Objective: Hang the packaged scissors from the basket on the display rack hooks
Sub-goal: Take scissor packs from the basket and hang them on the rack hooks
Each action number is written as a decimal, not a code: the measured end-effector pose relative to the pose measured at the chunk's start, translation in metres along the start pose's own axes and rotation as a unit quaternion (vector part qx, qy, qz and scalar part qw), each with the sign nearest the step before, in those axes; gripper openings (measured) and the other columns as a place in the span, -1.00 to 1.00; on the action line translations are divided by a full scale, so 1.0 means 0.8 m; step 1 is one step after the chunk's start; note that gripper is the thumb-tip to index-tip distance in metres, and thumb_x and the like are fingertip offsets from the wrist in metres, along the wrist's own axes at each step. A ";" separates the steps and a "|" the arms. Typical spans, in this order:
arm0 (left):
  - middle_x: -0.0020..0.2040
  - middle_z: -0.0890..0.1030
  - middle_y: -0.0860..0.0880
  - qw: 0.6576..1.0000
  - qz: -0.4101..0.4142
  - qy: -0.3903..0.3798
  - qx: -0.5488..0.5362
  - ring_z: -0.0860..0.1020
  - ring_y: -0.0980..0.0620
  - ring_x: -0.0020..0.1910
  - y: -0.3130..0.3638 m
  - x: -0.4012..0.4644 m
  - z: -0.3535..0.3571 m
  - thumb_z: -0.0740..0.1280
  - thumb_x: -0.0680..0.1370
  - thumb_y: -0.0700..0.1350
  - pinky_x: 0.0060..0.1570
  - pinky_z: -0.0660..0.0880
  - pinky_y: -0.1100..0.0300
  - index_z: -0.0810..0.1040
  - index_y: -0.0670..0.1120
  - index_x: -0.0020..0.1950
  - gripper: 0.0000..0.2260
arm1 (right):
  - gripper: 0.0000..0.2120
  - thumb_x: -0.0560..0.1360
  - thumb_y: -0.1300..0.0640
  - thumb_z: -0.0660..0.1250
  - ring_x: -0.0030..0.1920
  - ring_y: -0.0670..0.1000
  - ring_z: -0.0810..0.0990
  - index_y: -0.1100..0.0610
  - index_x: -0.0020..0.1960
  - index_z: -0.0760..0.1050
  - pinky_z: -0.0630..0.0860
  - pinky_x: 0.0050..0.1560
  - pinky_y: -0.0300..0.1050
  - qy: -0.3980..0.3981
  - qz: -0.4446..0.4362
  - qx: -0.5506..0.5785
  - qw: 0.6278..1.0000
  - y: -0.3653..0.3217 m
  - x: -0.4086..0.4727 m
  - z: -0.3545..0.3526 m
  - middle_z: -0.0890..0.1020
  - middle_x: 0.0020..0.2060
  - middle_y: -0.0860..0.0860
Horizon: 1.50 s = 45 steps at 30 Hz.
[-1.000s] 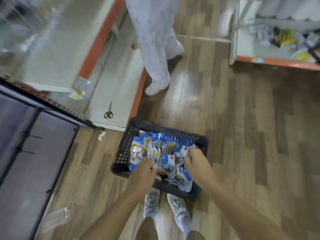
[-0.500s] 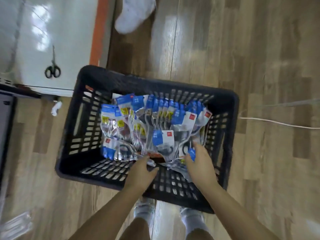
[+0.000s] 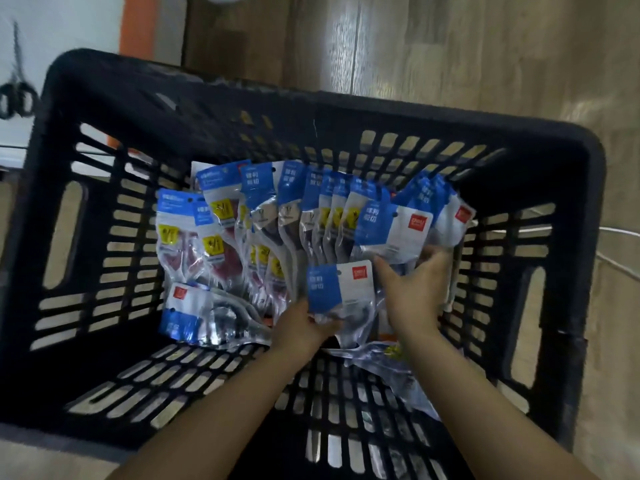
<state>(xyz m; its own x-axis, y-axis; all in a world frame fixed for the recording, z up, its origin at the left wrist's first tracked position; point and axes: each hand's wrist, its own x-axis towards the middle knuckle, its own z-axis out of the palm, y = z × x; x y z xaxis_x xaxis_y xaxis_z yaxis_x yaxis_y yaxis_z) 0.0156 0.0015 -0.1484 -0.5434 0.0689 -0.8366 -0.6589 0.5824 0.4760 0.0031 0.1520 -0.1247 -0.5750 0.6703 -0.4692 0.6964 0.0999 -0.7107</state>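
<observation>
Basket (image 3: pixel 568 216): black, stood on wooden floor (image 3: pixel 485 46).
Packs (image 3: pixel 263 220): fanned inside basket.
Left hand (image 3: pixel 301 327): pinched bottom of front pack (image 3: pixel 339 289).
Right hand (image 3: pixel 412 292): fingers spread, rested on packs.

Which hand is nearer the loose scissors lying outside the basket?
Left. The left hand is in the basket, closer to the loose scissors at far left; the right hand is farther right.
</observation>
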 end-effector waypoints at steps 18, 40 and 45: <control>-0.10 0.63 -0.11 0.958 -0.007 0.069 -0.278 0.58 -0.04 -0.08 0.127 -0.150 -0.138 0.43 0.46 -0.13 0.06 0.49 0.04 0.58 -0.19 -0.03 -0.84 | -0.87 0.53 0.13 0.32 0.04 0.08 0.60 0.08 0.07 0.49 0.54 0.08 0.02 -0.184 0.012 0.132 0.974 -0.189 -0.077 -0.077 0.63 -0.02 0.03; -0.33 0.57 0.00 0.654 0.431 0.468 -0.409 0.44 -0.01 -0.30 0.406 -0.985 -0.578 0.38 0.49 -0.04 -0.15 0.37 0.07 0.50 -0.07 -0.12 -0.87 | -0.89 0.53 0.21 0.30 -0.27 -0.18 0.57 0.03 -0.11 0.55 0.46 -0.27 -0.40 -0.512 -0.449 0.268 0.681 -0.945 -0.655 -0.318 0.65 -0.34 -0.18; -0.32 0.54 0.00 0.554 0.425 0.534 -0.476 0.48 0.04 -0.30 0.301 -1.083 -0.575 0.26 0.58 -0.18 -0.22 0.42 0.13 0.50 -0.11 -0.13 -0.90 | -0.89 0.53 0.21 0.29 -0.24 -0.21 0.60 0.04 -0.07 0.56 0.47 -0.23 -0.37 -0.605 -0.469 0.209 0.608 -0.917 -0.779 -0.303 0.67 -0.28 -0.15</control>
<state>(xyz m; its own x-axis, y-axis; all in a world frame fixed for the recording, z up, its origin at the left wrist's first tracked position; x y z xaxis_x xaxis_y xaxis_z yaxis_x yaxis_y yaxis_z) 0.0883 -0.2908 0.8159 -0.5306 -0.8245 0.1965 0.3730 -0.0190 0.9277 -0.0451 -0.1612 0.8159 -0.7062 -0.5958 0.3825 -0.2059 -0.3440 -0.9161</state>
